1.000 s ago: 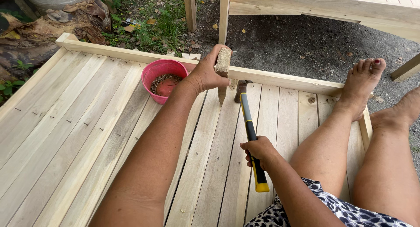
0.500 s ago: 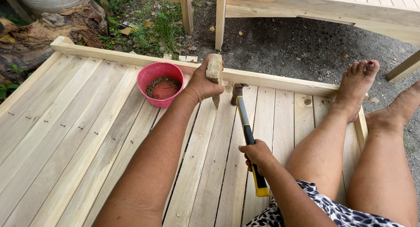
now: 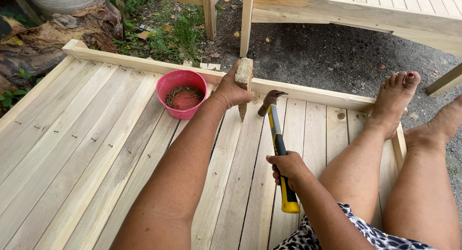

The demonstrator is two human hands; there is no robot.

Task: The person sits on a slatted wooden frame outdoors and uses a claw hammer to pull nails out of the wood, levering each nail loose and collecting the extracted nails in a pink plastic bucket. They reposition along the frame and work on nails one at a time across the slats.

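Wooden wedge (image 3: 243, 81) sits in my left hand (image 3: 230, 90), fingers clenched around its upper part, thick blunt end up, thin tip down on the slatted platform (image 3: 86, 134), touching at a seam between two boards. Wedge's long axis is near vertical, tip pointing down toward 6 o'clock in the head view, top leaning slightly toward 12. It stands just short of the raised edge rail (image 3: 308, 92) at the platform's far side.

Right hand (image 3: 287, 169) is clenched on the hammer (image 3: 275, 134), low on the black-and-yellow grip. Hammer's long axis runs roughly 6 to 12 o'clock, head at the far end, near the wedge's lower half at about its 3 o'clock, not touching it as far as I can tell. Claw points right, face toward the wedge.

Pink bowl (image 3: 181, 93) holding small rusty nails sits at the left hand's 9 o'clock, just beside the wrist. Bare legs stretch out at the right, one foot (image 3: 395, 93) resting on the rail.

My judgement on doing this well: keep the wedge steady and upright, fingers away from the strike spot, and land the hammer face square, not glancing. Holding the handle that low gives swing but less control, so short taps look safer. Risk: the wedge kicks sideways or the left thumb catches a hit.
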